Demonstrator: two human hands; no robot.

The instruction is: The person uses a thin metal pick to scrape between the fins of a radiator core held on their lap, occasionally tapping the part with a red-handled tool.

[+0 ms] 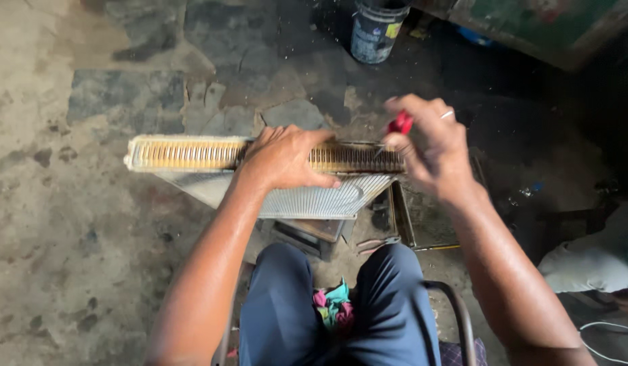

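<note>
A long finned radiator core (185,154) stands on edge in front of my knees, its top row of tubes yellowish at the left and dark at the right. My left hand (283,159) lies over its top edge near the middle and grips it. My right hand (429,139) is closed on a small red-handled tool (400,123) whose thin metal tip touches the core's top edge near its right end. A ring shows on one finger of the right hand.
A dark paint bucket (376,28) stands at the back on the stained concrete floor. Metal trays and pliers (378,242) lie under the core. A coloured rag (333,305) sits on the chair seat between my legs. A white sack (592,261) lies at right.
</note>
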